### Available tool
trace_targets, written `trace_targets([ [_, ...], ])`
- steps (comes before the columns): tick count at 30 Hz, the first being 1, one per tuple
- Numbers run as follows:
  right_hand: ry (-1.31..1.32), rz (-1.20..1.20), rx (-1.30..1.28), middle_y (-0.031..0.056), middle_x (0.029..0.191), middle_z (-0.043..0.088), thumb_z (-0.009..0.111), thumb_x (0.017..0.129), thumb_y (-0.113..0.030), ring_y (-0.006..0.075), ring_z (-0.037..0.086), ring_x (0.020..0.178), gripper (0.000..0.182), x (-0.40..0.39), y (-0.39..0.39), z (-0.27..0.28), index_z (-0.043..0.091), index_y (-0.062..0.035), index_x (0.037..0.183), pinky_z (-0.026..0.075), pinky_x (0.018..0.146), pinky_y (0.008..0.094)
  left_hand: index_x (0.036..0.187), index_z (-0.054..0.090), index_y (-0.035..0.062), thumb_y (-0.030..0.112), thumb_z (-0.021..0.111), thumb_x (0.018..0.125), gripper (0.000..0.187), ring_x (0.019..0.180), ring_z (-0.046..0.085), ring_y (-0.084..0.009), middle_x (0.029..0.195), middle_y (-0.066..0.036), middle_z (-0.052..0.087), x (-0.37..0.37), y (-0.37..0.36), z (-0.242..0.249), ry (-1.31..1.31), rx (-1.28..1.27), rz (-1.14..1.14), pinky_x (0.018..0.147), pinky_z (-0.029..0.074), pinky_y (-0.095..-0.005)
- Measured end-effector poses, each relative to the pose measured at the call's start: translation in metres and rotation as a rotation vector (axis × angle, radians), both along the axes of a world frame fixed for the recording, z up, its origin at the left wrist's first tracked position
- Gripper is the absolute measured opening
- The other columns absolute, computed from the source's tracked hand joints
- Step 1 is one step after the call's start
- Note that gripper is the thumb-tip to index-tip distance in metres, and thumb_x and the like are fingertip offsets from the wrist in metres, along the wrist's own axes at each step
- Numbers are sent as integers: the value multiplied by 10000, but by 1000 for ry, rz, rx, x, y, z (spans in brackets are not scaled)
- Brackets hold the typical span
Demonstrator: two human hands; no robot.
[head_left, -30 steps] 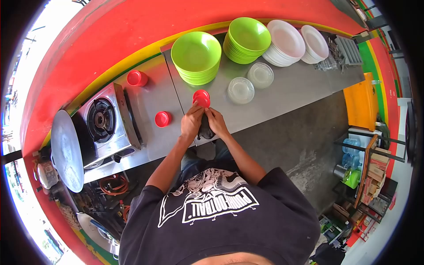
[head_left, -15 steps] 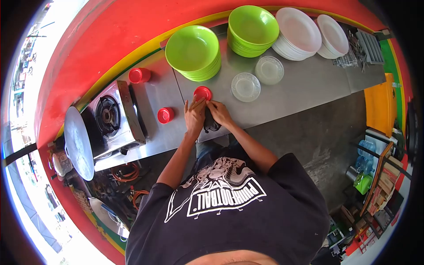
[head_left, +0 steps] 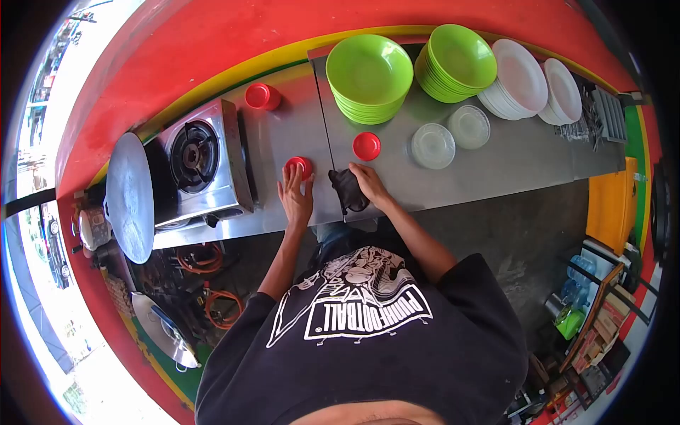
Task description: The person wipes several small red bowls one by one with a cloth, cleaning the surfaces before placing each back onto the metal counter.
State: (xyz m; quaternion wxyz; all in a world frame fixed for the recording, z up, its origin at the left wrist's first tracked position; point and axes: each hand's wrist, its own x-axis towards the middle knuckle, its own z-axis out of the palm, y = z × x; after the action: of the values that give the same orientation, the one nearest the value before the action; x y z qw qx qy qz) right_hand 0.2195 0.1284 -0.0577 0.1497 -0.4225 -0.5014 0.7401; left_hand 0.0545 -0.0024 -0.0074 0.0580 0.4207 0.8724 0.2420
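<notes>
My left hand [head_left: 296, 201] reaches to a small red cup [head_left: 300, 164] on the steel counter, its fingers stretched out and fingertips right at the near rim. My right hand [head_left: 370, 187] is closed on a crumpled black cloth [head_left: 347, 191], which rests on the counter near the front edge. Just beyond that hand stands a second small red cup [head_left: 367, 146], apart from the fingers. A third red cup [head_left: 263, 96] is farther back, beside the stove.
A gas stove [head_left: 194, 157] and a large round metal lid [head_left: 130, 198] are on the left. Green bowl stacks [head_left: 370, 78], white plates [head_left: 516, 78] and clear glass dishes [head_left: 433, 146] line the back and right. Cutlery [head_left: 581, 126] lies at the far right. The steel counter [head_left: 496, 166] has a front edge.
My left hand has left the middle red cup and moved left to another one. My right hand has drawn back from the middle cup with the black cloth. The view has shifted.
</notes>
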Motion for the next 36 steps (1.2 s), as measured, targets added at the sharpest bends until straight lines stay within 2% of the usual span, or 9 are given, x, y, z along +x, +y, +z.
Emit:
trace_targets([
  [11,123,-409,-405,95,988,712,430,1009,-418,169,686,844,493,-53,-36,67,651,15,1090,533,781,295,1219,654,118,197,559,945,301,1373,406,-322,1328,-133,584,-59,-15,4,-234,24,-323,1100,285,-552],
  [14,242,-442,-457,67,1052,700,451,997,-434,156,679,884,468,-55,-59,72,618,-34,1175,538,779,302,1184,678,110,201,578,935,283,1326,457,-344,1250,-188,618,-75,-16,-5,-251,113,-395,1067,374,-485],
  [17,297,-485,-379,72,1127,673,461,994,-417,175,661,964,460,-51,-79,86,572,-47,1243,533,833,338,1123,690,73,233,573,965,254,1016,672,-266,988,-140,713,-76,-13,10,-477,371,-289,837,501,-331],
  [20,345,-628,-176,97,1188,625,515,982,-338,210,631,1048,446,-56,-95,89,497,-31,1306,520,890,373,1073,679,37,277,540,1005,285,681,550,-95,785,5,610,-85,-11,13,-1042,337,-298,603,410,-238],
  [23,440,-734,-30,84,1155,617,563,967,-268,202,623,1043,423,-79,-110,130,481,-31,1307,519,880,362,964,659,19,340,482,1037,374,654,357,-17,720,79,463,-64,-13,77,-1236,354,-444,573,332,-215],
  [24,454,-845,52,61,1096,628,584,966,-251,162,632,956,379,-87,-112,134,522,-23,1263,527,814,322,1069,654,-5,295,488,1037,345,697,405,-27,761,69,503,-59,-12,67,-1390,349,-537,582,335,-232],
  [28,254,-1030,235,79,1063,644,635,954,-288,118,607,931,400,-93,-124,176,580,40,1177,489,811,272,1121,652,-8,294,485,1040,354,724,442,-26,793,55,528,-56,-18,125,-1361,328,-666,624,385,-219],
  [34,127,-911,316,55,900,664,652,939,-271,100,602,774,324,-114,-138,203,647,39,1034,495,699,256,1029,652,-29,298,488,1037,366,695,488,-54,761,39,585,-90,-35,156,-1368,335,-788,608,435,-301],
  [36,32,-701,430,41,847,654,656,931,-255,89,586,733,298,-119,-143,203,654,37,989,482,662,250,956,641,-34,315,485,1036,390,681,492,-70,736,18,594,-120,-37,169,-978,94,-896,609,437,-319],
])
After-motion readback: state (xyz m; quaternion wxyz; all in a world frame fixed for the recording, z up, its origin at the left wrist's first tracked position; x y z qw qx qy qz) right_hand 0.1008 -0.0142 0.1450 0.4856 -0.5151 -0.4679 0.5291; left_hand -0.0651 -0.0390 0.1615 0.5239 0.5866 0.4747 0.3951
